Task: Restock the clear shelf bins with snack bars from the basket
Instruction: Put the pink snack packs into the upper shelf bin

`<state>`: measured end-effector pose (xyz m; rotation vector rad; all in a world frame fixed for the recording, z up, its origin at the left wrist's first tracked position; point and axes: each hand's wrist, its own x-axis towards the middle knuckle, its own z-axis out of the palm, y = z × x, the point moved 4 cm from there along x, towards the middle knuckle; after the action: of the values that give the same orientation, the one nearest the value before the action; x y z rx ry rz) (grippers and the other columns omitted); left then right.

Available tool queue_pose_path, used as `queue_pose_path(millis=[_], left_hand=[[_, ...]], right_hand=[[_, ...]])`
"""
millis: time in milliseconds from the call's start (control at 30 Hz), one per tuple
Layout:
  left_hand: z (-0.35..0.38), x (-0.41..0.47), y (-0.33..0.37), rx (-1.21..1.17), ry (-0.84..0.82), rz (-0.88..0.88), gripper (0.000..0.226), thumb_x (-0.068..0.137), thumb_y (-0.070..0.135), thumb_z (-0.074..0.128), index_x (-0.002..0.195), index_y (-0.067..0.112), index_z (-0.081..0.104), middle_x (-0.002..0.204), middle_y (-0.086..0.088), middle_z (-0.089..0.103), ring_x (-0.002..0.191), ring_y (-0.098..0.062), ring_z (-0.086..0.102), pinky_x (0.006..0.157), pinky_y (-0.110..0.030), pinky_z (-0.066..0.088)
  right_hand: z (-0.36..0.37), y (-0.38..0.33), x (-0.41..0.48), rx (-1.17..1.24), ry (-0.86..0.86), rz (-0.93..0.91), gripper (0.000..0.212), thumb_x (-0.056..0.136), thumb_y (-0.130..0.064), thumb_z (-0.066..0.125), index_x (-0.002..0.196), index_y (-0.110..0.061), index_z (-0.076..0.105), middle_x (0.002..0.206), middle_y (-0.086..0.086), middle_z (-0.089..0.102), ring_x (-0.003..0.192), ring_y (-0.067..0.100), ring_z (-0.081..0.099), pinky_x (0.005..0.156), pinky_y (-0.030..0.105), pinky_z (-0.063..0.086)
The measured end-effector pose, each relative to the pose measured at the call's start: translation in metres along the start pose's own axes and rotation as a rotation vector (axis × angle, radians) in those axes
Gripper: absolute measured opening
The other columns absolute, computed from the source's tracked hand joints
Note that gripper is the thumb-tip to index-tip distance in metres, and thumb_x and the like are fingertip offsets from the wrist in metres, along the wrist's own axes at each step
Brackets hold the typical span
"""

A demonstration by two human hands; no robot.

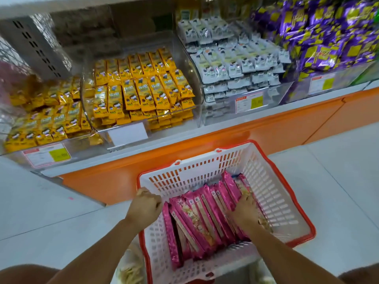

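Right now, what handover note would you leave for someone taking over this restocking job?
Left hand: grips the left rim of the white basket.
Right hand: down among the pink snack bars; its fingers are hidden, so the grip is unclear.
The bars stand on edge in a row in the basket, in front of the orange shelf base.
Clear bins hold yellow bars, white packs and purple packs.
Done: no pink bar is lifted out yet.
Left: move the whole row into its bin; which bin isn't evident.
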<state>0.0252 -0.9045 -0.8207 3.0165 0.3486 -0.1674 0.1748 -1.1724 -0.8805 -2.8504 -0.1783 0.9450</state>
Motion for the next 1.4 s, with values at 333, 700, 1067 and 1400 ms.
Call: queue_pose_path(millis=[333, 700, 1067, 1400], left_hand=[[0.003, 0.005, 0.003, 0.090, 0.028, -0.004, 0.041, 0.084, 0.034, 0.044, 0.047, 0.025, 0.057, 0.042, 0.005, 0.051, 0.045, -0.010, 0.049, 0.076, -0.031, 0.050], [0.004, 0.006, 0.008, 0.111, -0.063, -0.074, 0.044, 0.090, 0.037, 0.048, 0.049, 0.022, 0.054, 0.044, 0.006, 0.050, 0.044, -0.013, 0.048, 0.081, -0.033, 0.046], [-0.015, 0.009, 0.099, -1.285, -0.559, -0.534, 0.035, 0.084, 0.047, 0.066, 0.102, 0.017, 0.060, 0.096, 0.000, 0.064, 0.086, -0.016, 0.065, 0.070, -0.025, 0.057], [-0.083, 0.021, 0.101, -1.809, -0.329, -0.585, 0.031, 0.078, 0.034, 0.073, 0.095, 0.009, 0.064, 0.073, -0.002, 0.051, 0.056, -0.011, 0.050, 0.055, -0.025, 0.050]], right_hand=[[0.005, 0.001, 0.023, 0.007, -0.097, 0.007, 0.104, 0.068, -0.061, 0.074, 0.141, 0.000, 0.033, 0.144, 0.020, 0.037, 0.128, 0.031, 0.045, 0.103, 0.038, 0.045], [0.016, -0.016, 0.004, 0.242, -0.203, 0.061, 0.084, 0.079, -0.027, 0.078, 0.142, 0.001, 0.030, 0.111, 0.009, 0.061, 0.086, 0.018, 0.055, 0.074, 0.029, 0.050], [-0.037, -0.066, -0.061, 0.577, -0.268, -0.307, 0.042, 0.071, -0.014, 0.081, 0.110, -0.017, 0.066, 0.099, -0.005, 0.069, 0.087, 0.010, 0.065, 0.088, 0.029, 0.052], [-0.141, -0.060, -0.129, 0.940, -0.343, -0.603, 0.033, 0.084, -0.017, 0.070, 0.116, -0.019, 0.068, 0.106, 0.005, 0.073, 0.096, 0.022, 0.070, 0.086, 0.034, 0.054]])
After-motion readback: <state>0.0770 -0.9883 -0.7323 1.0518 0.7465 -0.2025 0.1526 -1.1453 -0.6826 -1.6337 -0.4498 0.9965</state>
